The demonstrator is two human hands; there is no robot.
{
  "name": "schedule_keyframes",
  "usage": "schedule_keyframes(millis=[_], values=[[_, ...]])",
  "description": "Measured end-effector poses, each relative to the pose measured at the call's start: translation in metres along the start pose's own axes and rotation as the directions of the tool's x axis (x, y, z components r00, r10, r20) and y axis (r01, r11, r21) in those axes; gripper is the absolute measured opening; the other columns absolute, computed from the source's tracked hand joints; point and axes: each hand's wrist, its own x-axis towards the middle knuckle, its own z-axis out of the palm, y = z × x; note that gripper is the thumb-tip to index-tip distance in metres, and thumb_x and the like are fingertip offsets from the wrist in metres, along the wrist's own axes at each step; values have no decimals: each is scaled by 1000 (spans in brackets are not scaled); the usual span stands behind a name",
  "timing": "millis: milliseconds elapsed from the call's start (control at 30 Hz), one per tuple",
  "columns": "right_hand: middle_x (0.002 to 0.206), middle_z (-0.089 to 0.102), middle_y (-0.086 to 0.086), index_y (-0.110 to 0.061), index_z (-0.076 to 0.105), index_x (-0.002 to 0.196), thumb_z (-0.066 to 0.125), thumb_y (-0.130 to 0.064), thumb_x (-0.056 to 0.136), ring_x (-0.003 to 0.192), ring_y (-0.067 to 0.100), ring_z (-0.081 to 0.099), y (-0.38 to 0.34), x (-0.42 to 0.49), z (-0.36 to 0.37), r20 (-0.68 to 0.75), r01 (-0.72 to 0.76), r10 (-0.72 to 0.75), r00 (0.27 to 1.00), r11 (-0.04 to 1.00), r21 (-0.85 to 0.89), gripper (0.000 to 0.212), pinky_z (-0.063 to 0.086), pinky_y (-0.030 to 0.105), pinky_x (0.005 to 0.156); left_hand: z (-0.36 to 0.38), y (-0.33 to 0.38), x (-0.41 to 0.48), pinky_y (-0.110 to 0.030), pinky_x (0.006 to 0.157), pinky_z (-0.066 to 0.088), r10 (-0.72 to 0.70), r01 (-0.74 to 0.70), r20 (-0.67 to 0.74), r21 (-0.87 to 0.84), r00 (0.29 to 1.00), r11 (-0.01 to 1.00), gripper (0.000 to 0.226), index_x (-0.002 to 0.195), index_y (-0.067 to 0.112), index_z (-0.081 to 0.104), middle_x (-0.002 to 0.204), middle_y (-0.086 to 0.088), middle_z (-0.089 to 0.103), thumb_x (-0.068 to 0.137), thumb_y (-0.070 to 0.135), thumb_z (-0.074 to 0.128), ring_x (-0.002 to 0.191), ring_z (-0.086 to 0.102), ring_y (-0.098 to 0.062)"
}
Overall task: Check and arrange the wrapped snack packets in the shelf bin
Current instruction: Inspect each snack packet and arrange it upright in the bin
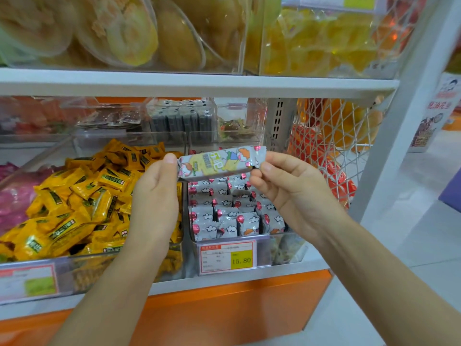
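Note:
A long grey snack packet (pixel 219 162) with a yellow label and cartoon figures is held level above the clear shelf bin (pixel 287 248). My left hand (pixel 154 193) pinches its left end and my right hand (pixel 287 186) pinches its right end. Below it the bin holds several matching grey packets (pixel 232 216) with red balloons and white clouds, standing packed in rows. A price tag (pixel 228 259) reading 15.80 hangs on the bin's front.
A bin of yellow wrapped packets (pixel 74 203) sits to the left, with pink packets (pixel 12 196) further left. Clear boxes (pixel 182 118) stand behind. The shelf above (pixel 199 83) overhangs closely. A white net basket (pixel 334 151) with orange goods hangs at right.

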Motion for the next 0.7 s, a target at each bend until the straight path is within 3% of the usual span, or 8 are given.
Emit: schedule_keyframes(millis=[133,200,333,400,500,600,700], values=[[61,64,6,-3,58,84,58,7,76,57,15,64,2,1,-3,-40,0,-2,999,999,-47,13,54,19,57,0,2,-2,-36,72,53,66,-67,29,22,997,998,36,81,28,63,83,4,69,95,48,37,80,66,-8],[65,63,8,-5,58,86,53,9,86,58,16,63,4,1,-5,-90,3,-14,996,993,-119,14,53,21,57,-1,4,-2,-25,66,48,161,-165,56,83,985,983,35,78,25,60,73,4,65,96,44,37,68,60,0],[90,59,13,-8,65,98,52,-17,94,62,17,63,4,2,-5,-123,13,-39,992,979,-205,16,54,25,60,-2,9,-4,-9,51,36,256,-271,116,143,960,952,30,74,24,57,58,4,58,95,36,39,52,50,2],[88,62,10,-10,67,97,55,-23,93,69,18,62,4,2,-5,-134,24,-66,989,956,-293,17,54,25,62,-1,11,-5,-6,52,37,249,-268,146,132,957,954,24,81,30,59,56,10,60,95,33,40,54,53,3],[78,64,6,-10,64,93,57,-11,91,72,18,62,5,2,-6,-143,39,-98,985,931,-364,7,54,27,67,0,13,-6,-6,53,42,229,-251,193,98,954,963,23,89,36,59,56,24,57,97,28,38,62,58,5],[103,64,18,-12,64,95,55,-1,91,76,20,67,6,3,-6,-125,48,-105,987,918,-394,14,54,28,71,-1,13,-5,-5,52,40,220,-243,204,95,954,965,23,101,32,61,64,22,58,96,24,41,62,53,8],[108,63,15,-14,66,101,52,4,90,81,24,69,6,2,-6,-101,66,-127,987,883,-465,26,55,31,76,-2,12,-5,-4,57,41,208,-240,215,132,954,962,26,109,34,57,80,18,58,94,18,44,65,54,8]])
